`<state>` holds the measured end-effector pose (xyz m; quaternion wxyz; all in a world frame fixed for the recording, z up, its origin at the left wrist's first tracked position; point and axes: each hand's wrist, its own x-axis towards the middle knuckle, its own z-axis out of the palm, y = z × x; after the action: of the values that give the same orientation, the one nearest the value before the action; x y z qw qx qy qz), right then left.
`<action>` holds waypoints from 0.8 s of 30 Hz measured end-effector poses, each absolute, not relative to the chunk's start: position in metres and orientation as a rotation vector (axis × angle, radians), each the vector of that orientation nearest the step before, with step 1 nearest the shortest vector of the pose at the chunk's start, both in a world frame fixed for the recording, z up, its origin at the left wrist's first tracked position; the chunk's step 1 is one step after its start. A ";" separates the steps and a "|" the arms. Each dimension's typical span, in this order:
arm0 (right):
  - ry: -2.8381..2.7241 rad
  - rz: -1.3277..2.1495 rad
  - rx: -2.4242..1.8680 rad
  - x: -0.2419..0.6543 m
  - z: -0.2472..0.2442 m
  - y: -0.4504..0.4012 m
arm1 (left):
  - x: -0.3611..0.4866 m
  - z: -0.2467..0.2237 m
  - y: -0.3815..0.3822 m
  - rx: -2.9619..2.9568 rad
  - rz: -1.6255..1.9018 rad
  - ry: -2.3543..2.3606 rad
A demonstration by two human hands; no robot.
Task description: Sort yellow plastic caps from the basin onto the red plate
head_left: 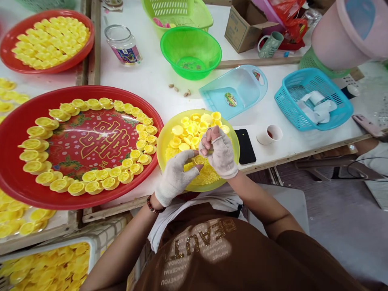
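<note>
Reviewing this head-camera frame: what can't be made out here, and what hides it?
- What the left hand and right hand pinch: too small, covered by gloved fingers.
- Near part of the yellow bowl: hidden under both hands.
- Jar label: too small to read.
- Yellow caps in the white tray: blurred, cut by the bottom edge.
- Pink container: cut by the top right corner.

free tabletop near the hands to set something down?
Bare patch between the red tray, glass jar and green bowl. Narrower strip between black phone, small cup and blue basket. Crowded where both hands meet above the yellow bowl.
</note>
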<state>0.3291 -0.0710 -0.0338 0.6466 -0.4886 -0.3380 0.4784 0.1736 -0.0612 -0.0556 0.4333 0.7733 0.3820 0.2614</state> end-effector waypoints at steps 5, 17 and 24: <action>-0.814 1.052 -1.192 0.327 -0.036 -0.067 | 0.177 -0.058 -0.063 1.889 0.605 0.945; -1.366 1.003 -1.446 0.359 -0.052 -0.104 | 0.056 -0.024 -0.020 2.073 0.835 1.439; -1.586 0.906 -1.458 0.350 -0.052 -0.100 | -0.009 -0.045 0.047 2.113 0.666 1.841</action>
<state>0.3497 -0.1004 -0.0525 0.3915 -0.5740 -0.6245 0.3568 -0.0087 0.0468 -0.0454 0.1302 0.7273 0.6337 0.2293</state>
